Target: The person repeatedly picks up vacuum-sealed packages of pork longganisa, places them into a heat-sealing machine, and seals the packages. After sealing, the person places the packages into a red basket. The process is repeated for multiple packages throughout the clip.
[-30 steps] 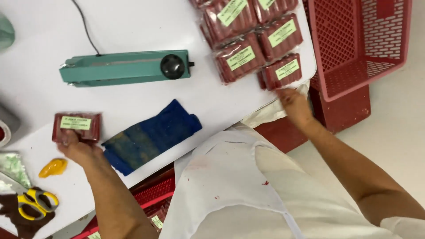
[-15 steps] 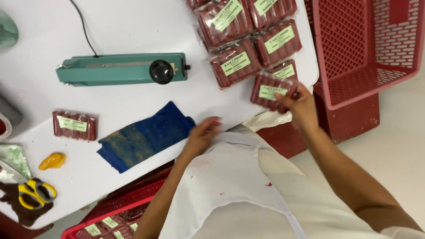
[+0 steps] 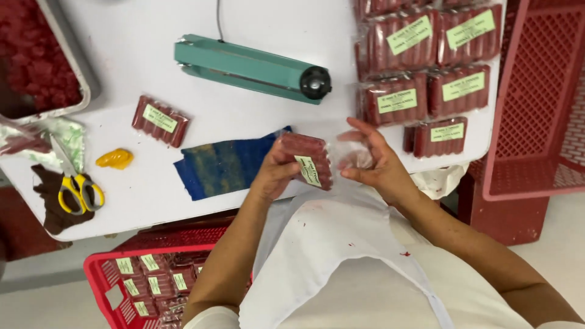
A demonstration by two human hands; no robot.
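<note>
Holding: left hand fingers clasp sausage pack, clear wrap, pale green label, above table edge.
Right hand: fingers spread, pinching the wrap's end.
Stacked packs: far right, rectangular green labels.

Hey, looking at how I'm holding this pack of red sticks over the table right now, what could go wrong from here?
The pack of red sticks is gripped mainly by your left hand, while your right hand pinches only its clear open end, so it might slip or spill. It hangs right at the table edge, above the red crate on the floor, so a drop could land there unsealed. The yellow-handled scissors lie near that edge too and could be knocked off.
</note>
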